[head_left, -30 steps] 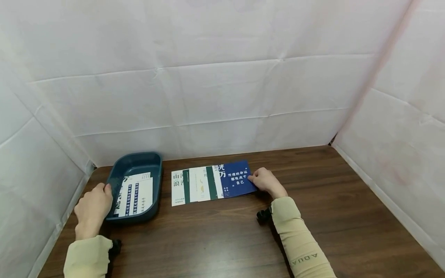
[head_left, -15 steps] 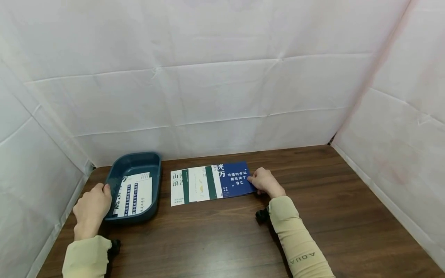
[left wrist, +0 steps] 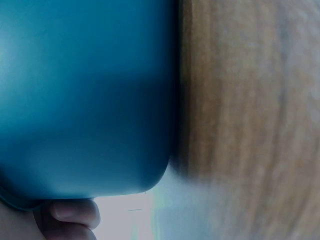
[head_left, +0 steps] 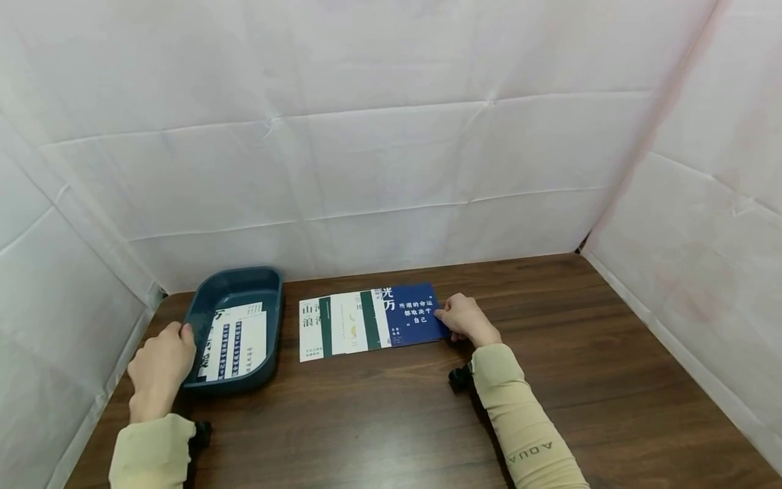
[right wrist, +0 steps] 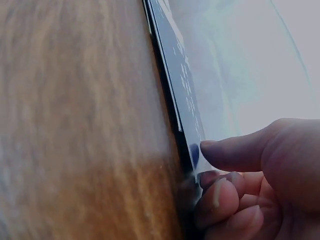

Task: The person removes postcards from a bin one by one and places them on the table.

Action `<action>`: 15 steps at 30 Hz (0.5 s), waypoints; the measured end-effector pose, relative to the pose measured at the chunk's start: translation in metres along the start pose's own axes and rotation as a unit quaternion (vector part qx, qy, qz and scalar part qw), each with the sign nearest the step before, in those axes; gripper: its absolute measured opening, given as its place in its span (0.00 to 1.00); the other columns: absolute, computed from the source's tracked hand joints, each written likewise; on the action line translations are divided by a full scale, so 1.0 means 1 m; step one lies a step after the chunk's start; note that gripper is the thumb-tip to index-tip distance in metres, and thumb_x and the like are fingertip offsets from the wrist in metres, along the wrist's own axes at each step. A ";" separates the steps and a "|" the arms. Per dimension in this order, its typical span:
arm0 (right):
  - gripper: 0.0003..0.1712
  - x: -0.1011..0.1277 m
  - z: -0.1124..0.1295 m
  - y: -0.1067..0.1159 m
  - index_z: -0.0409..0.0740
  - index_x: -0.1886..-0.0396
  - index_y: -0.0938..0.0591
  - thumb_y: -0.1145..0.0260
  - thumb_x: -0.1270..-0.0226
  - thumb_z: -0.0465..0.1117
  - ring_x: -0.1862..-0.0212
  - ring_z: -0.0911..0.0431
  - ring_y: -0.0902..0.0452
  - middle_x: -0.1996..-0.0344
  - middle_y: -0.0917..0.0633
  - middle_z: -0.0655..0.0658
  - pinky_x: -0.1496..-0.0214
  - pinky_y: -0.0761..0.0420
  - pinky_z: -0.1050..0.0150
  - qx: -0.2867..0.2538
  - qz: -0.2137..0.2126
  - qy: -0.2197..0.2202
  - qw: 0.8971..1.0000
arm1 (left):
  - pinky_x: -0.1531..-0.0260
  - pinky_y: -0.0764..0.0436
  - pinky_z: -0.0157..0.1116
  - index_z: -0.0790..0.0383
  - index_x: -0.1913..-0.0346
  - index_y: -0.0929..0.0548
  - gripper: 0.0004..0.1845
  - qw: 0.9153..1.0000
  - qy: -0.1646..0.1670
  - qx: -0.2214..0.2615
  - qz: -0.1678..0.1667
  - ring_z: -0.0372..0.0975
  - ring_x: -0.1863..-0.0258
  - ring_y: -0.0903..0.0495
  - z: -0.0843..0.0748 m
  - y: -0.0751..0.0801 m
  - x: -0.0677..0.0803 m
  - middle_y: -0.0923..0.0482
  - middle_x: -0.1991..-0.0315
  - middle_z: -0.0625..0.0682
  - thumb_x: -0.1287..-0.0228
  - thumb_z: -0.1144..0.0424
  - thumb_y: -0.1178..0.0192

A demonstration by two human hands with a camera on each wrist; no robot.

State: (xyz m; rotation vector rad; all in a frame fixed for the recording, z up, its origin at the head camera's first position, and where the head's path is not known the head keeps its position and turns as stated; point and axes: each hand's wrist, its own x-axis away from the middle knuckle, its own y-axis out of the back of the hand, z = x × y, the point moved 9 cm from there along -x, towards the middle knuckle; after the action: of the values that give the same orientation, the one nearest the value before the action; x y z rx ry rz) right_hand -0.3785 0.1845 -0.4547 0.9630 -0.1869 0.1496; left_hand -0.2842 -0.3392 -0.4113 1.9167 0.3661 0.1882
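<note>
A dark teal plastic tray [head_left: 269, 326] stands at the table's back left, with white and blue printed cards [head_left: 250, 339] lying in it. My left hand [head_left: 163, 360] grips its left rim, thumb on top; in the left wrist view curled fingertips [left wrist: 75, 212] show against the outside of the tray wall. To the right, several cards overlap in a row: white ones [head_left: 310, 333], green-edged ones, and a dark blue card [head_left: 415, 316] with white writing on top at the right end. My right hand [head_left: 467, 319] pinches that blue card's right edge between thumb and fingers, low over the table.
The dark brown wooden table [head_left: 366, 421] spreads in front and to the right. White sheeting [head_left: 391, 170] hangs as walls behind and on both sides, meeting the table's back edge close behind the tray. Each wrist carries a small black camera [head_left: 461, 378].
Both hands hold nearly the same places. The whole scene has shifted very slightly left in the head view; the cards and tray stay as they were.
</note>
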 end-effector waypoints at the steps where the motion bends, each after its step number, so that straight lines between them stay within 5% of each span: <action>1: 0.20 0.000 0.000 0.000 0.40 0.77 0.25 0.40 0.27 0.46 0.87 0.54 0.24 0.88 0.20 0.42 0.83 0.27 0.63 0.001 -0.001 0.000 1.000 | 0.63 0.29 0.64 0.76 0.39 0.32 0.26 1.000 0.000 -0.001 0.000 0.69 0.60 0.26 0.000 0.000 0.000 0.29 0.47 0.79 0.22 0.55 0.63; 15: 0.21 0.006 0.013 0.002 0.42 0.79 0.28 0.43 0.26 0.47 0.88 0.55 0.30 0.89 0.27 0.46 0.84 0.31 0.63 0.010 -0.022 0.020 0.999 | 0.70 0.29 0.63 0.76 0.40 0.30 0.26 1.000 -0.024 0.009 -0.006 0.71 0.63 0.25 -0.002 0.002 0.002 0.28 0.51 0.80 0.21 0.55 0.64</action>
State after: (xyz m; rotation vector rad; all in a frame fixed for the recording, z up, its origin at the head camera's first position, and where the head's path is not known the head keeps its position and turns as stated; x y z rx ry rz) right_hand -0.3742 0.1752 -0.4449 0.9835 -0.1270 0.1301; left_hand -0.2820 -0.3377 -0.4085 1.9320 0.3478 0.1314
